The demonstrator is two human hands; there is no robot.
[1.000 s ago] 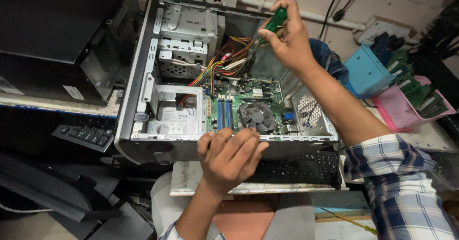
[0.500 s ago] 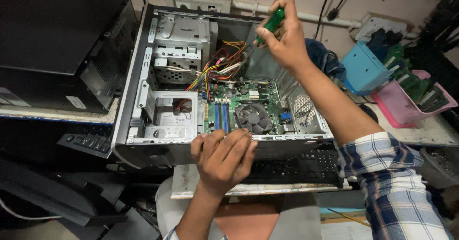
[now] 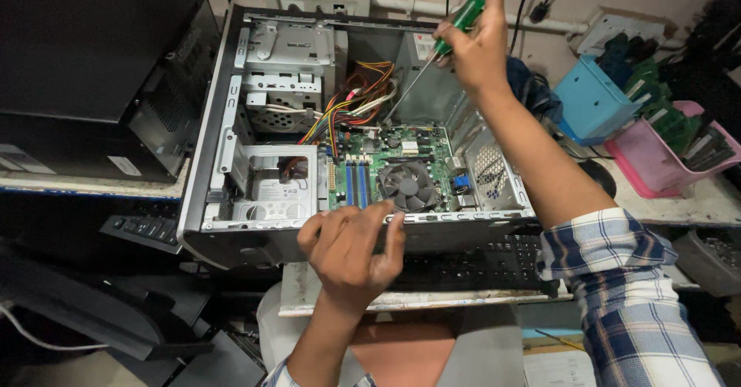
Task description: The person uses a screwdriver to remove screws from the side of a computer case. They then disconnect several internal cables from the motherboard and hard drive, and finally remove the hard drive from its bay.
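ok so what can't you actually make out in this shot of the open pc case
- Head view: the screwdriver tip, too thin against the wire bundle to tell what it touches.
- Head view: what the left hand fingers pinch, if anything; the hand's back hides it.
- Head view: the keyboard is partly covered by the computer case and the right hand's sleeve.

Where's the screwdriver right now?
In the head view the green-handled screwdriver is in the right hand, top centre, its shaft angling down-left into the open computer case toward the bundle of coloured wires.
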